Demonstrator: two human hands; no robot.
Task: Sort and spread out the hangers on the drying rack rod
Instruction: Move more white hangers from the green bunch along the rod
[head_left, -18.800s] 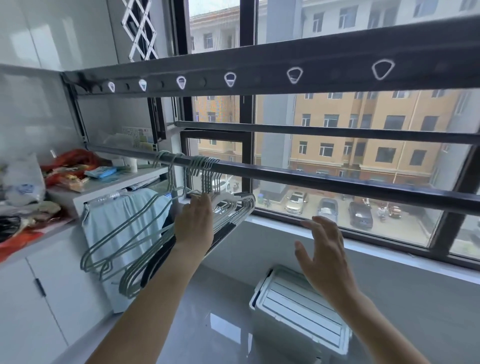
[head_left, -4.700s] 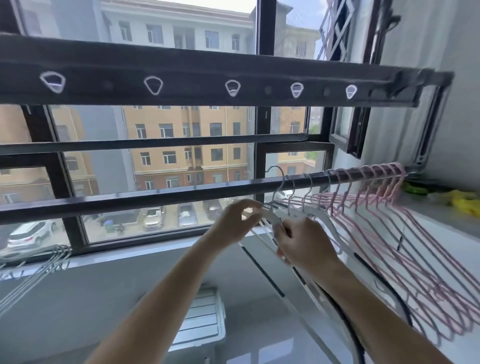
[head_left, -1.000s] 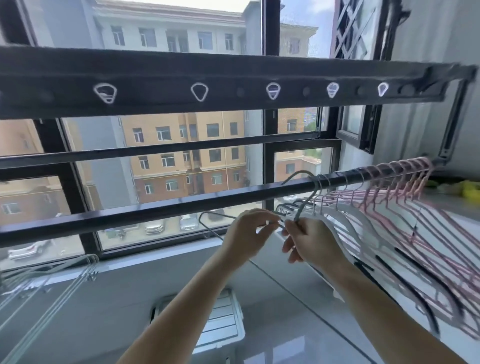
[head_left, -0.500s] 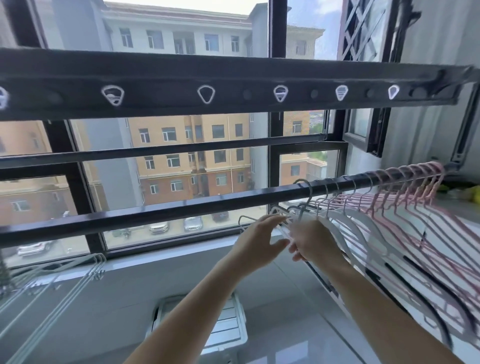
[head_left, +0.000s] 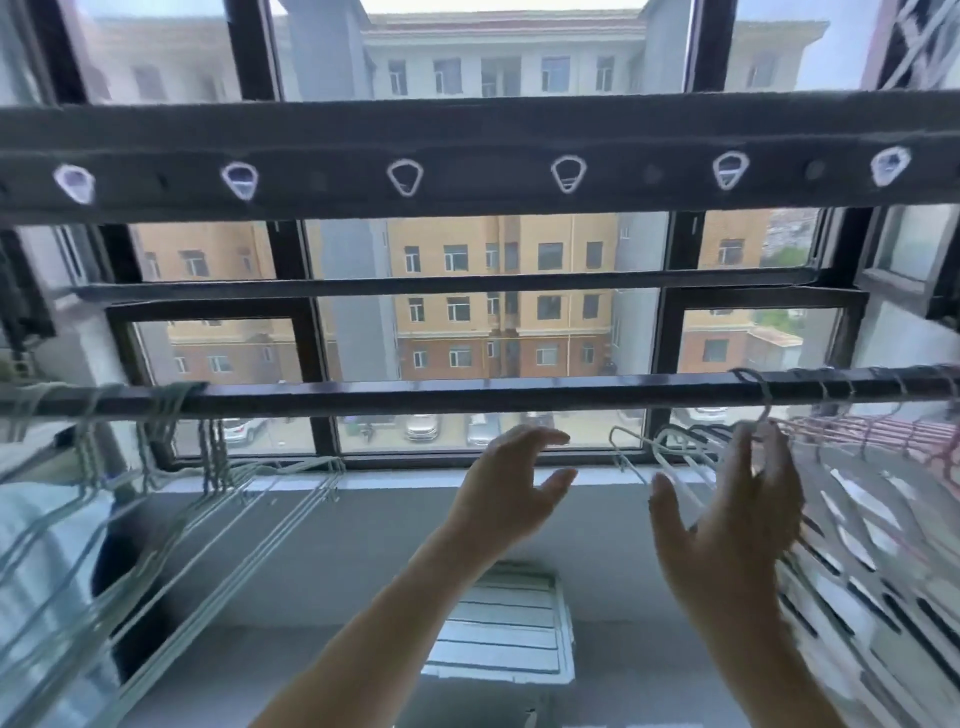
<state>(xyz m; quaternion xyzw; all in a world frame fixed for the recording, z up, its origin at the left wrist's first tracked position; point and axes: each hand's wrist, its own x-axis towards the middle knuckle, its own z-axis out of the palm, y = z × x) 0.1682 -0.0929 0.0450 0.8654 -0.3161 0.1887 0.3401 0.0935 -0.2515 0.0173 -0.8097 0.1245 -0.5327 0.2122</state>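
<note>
A dark rod (head_left: 467, 392) of the drying rack runs across the window. Several pale green hangers (head_left: 218, 499) hang bunched at its left end. White hangers (head_left: 680, 457) and pink hangers (head_left: 883, 431) hang at its right end. My left hand (head_left: 511, 483) is below the rod's middle, fingers apart, holding nothing. My right hand (head_left: 737, 509) is raised in front of the white hangers with fingers spread; its fingertips sit at a hanger neck, and no clear grip shows. The view is motion-blurred.
A wide upper rack bar (head_left: 467, 161) with triangular holes crosses overhead. A white lidded plastic box (head_left: 504, 629) stands on the floor below my arms. The window sill (head_left: 395, 475) runs behind the rod. A light cloth (head_left: 31, 540) hangs at the far left.
My view has swung left, bringing the green hangers back into sight. Both hands have opened and drawn apart from the white hanger they were handling; the left hand has moved left.
</note>
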